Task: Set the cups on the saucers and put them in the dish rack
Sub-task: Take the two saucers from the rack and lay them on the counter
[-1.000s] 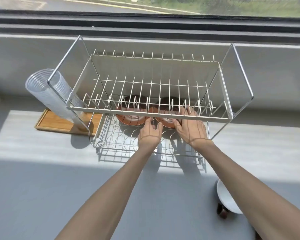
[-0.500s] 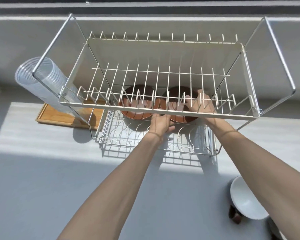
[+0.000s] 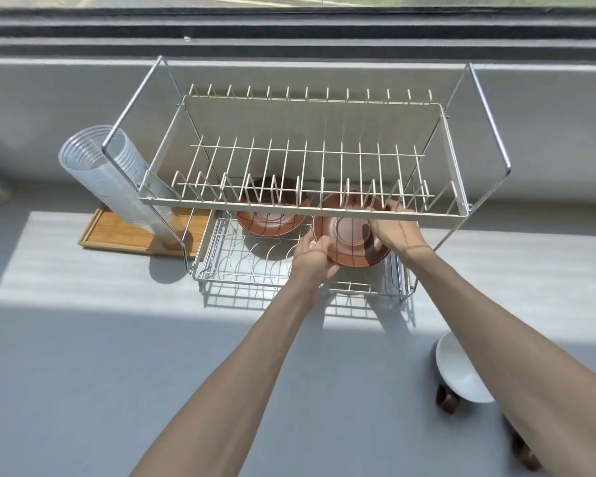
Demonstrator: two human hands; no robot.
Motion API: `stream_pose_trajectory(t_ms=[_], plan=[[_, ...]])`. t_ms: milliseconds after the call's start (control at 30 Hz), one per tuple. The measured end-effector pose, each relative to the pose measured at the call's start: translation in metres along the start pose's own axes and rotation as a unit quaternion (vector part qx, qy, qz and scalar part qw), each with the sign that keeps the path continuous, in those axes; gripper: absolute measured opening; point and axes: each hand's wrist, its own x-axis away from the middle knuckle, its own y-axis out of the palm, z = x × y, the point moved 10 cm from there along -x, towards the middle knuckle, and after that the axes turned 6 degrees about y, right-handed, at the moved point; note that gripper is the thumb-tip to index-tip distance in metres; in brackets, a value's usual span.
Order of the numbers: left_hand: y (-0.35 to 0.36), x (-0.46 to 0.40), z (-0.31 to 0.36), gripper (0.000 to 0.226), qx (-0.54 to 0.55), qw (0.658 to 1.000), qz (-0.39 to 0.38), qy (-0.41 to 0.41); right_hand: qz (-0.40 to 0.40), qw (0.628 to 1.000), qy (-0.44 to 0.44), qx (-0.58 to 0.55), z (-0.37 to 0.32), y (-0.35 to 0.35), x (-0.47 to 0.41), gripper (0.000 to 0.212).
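A brown saucer (image 3: pixel 351 241) is gripped at its rim by both hands – the left hand (image 3: pixel 312 258) at its near-left edge, the right hand (image 3: pixel 394 232) at its right edge – and is held tilted in the lower tier of the dish rack (image 3: pixel 310 201), just beside a second brown saucer (image 3: pixel 270 218) already lying there. The step in hand is judged to be the handling of this saucer within the lower tier, whether in or out cannot be told. A white cup (image 3: pixel 460 371) is seen waiting on the counter (image 3: pixel 117 356) near the right forearm – so a level saucer and a freed hand are called for next.
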Motion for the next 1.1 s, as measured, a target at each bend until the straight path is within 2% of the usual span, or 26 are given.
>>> stream_pose_trajectory(t_ms=[33, 100, 167, 233, 400, 567, 767, 1100], plan=[[-0.005, 0.008, 0.0, 0.06, 0.006, 1.0, 0.004, -0.001, 0.01, 0.999, -0.039, -0.002, -0.004, 0.002, -0.003, 0.028], [-0.014, 0.023, 0.002, 0.046, 0.003, 1.0, 0.002, -0.001, 0.057, 0.997, -0.034, 0.042, -0.001, -0.001, 0.012, 0.037], [-0.021, 0.039, 0.005, 0.023, -0.009, 1.0, -0.012, 0.009, 0.062, 0.998, -0.028, 0.009, 0.008, 0.004, 0.024, 0.051], [-0.031, 0.056, 0.006, 0.015, -0.017, 0.999, -0.02, 0.02, 0.055, 0.997, -0.024, -0.046, 0.015, 0.012, 0.042, 0.048], [-0.055, 0.093, -0.007, 0.017, 0.0, 1.0, -0.02, 0.018, 0.047, 0.992, -0.03, -0.111, 0.03, 0.027, 0.079, 0.029], [-0.076, 0.125, -0.03, 0.015, -0.011, 0.999, -0.027, 0.024, 0.063, 0.985, -0.012, -0.16, 0.061, 0.039, 0.125, 0.03], [-0.097, 0.16, -0.066, 0.02, -0.055, 0.997, -0.037, 0.024, 0.069, 0.976, 0.029, -0.204, 0.119, 0.064, 0.18, 0.045], [-0.075, 0.202, -0.127, 0.022, -0.108, 0.989, -0.096, -0.012, 0.118, 0.955, 0.108, -0.251, 0.224, 0.063, 0.243, 0.046]])
